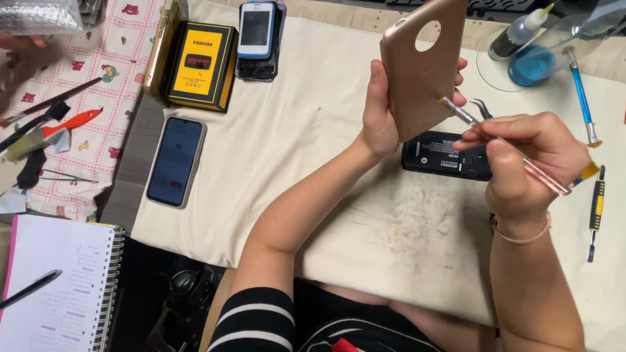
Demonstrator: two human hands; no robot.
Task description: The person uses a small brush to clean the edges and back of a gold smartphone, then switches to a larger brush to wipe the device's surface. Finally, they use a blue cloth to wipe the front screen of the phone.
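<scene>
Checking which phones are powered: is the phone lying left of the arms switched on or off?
On. The phone lies face up on the cloth, and its dark screen shows lit figures.

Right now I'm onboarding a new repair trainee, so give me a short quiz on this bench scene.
1. True or false: the left hand holds the gold phone back cover upright.
2. What does the right hand hold? A) thin clear-handled tool B) notebook C) blue bottle
3. What lies on the cream cloth under the cover?

Key: 1 true; 2 A; 3 a black phone body.
</scene>
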